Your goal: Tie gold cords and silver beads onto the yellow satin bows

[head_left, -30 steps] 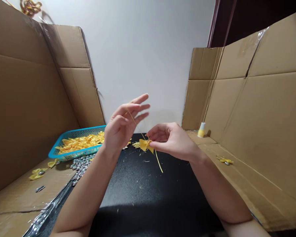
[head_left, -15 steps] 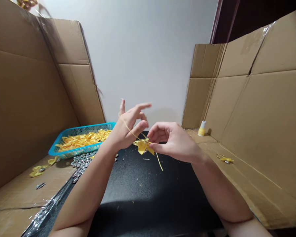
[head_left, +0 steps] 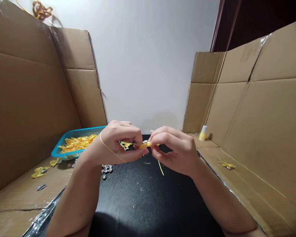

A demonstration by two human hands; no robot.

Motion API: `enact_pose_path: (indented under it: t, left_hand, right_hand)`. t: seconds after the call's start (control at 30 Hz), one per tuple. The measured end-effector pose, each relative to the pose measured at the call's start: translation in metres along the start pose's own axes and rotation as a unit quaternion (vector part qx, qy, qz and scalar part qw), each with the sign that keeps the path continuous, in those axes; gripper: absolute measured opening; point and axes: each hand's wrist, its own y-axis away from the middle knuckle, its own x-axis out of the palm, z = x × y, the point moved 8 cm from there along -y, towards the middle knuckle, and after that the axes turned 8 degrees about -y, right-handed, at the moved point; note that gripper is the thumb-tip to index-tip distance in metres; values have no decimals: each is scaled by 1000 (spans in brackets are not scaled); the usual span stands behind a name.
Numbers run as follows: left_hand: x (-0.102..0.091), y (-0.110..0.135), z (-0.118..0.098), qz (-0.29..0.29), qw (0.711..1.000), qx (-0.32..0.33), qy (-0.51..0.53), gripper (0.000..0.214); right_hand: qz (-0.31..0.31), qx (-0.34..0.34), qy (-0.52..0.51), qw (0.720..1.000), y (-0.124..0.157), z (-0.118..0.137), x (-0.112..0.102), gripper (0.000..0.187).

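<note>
Between my hands, over the black tabletop (head_left: 143, 197), is a small yellow ribbon bow (head_left: 145, 145) with a shiny silver bead on top. My left hand (head_left: 119, 140) is closed in a pinch at the bow's left side. A thin yellow thread (head_left: 108, 148) loops around the back of that hand and runs to the bow. My right hand (head_left: 175, 148) pinches the bow's right end between thumb and fingers. Much of the ribbon is hidden by the fingertips. Below the right hand, a yellow strand (head_left: 161, 168) lies on the black surface.
A blue basket (head_left: 54, 152) of yellow ribbon pieces stands at left, with silver beads (head_left: 107, 169) near my left forearm. Finished-looking bows (head_left: 39, 171) lie on the left cardboard. On the right are a thread spool (head_left: 203, 133) and another bow (head_left: 227, 165). Cardboard walls (head_left: 261, 112) flank both sides.
My left hand, spread and raised before, has come down and closed at the bow. The bow has turned so its silver bead shows on top, and the thread loop sits lower on my hand.
</note>
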Motion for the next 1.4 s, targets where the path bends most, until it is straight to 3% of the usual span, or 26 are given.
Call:
enact_pose_path:
  t: [0.17,0.27,0.37,0.47,0.6,0.67,0.87,1.13,1.23,1.4]
  left_hand:
    - [-6,1,-10,-36,999,28,-4,32]
    - [-8,1,-17,-31,998,49,-22,30]
    - [-7,1,-21,-20,997,63,-41,28]
    - [-8,2,-24,-33,994,79,-62,28]
    - [-10,3,-25,-51,991,88,-82,25]
    - [-9,3,-24,-49,992,82,-83,24]
    - [-11,2,-17,-63,993,66,-70,21]
    - [-11,3,-8,-91,992,45,-75,20]
    - [-12,4,-2,-128,991,0,-40,21]
    - [-7,10,28,-195,962,-179,72,21]
  right_hand:
    - [-22,-81,28,996,2,10,-2,16]
    - [-28,-85,-15,996,3,10,-5,15]
    - [-32,-20,-106,994,0,-2,-10,12]
    - [-9,95,-158,983,-2,-24,-13,10]
    - [147,232,-233,933,5,-45,6,13]
    - [179,276,-261,907,10,-49,11,16]
    - [53,298,-223,927,9,-56,-3,10]
    - [27,269,-111,956,5,-43,-23,4]
    - [36,288,-75,954,5,-36,-25,5]
    - [47,303,-69,949,4,-33,-24,8]
